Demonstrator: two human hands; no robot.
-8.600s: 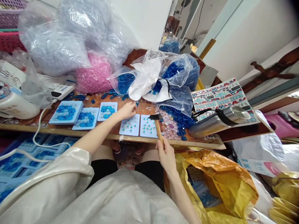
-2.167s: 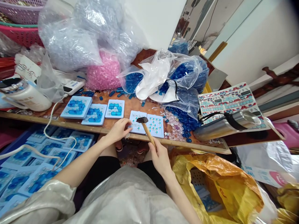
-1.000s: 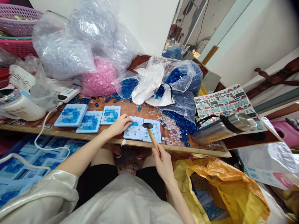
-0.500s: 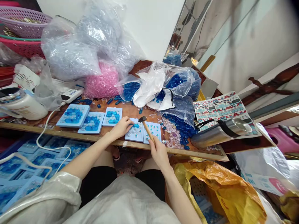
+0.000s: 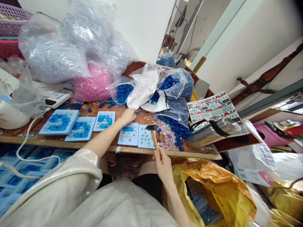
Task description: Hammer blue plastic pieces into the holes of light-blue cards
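Observation:
My right hand grips the wooden handle of a small hammer. Its black head hovers over the right one of two pale blue trays near the plank's front edge. The left tray has one blue piece in its top slot. My left hand reaches past that tray to the loose blue pieces in front of the bags, with its fingers curled down. Whether it has a piece in them is hidden.
Three filled blue trays lie at the left of the wooden plank. Bags of clear, pink and blue pieces stand behind. A steel flask lies on a sticker sheet at the right. A yellow bag sits below.
My left hand has moved from the left tray back to the loose pieces by the bags. The hammer head has shifted right, over the right tray. A blue piece now sits in the left tray.

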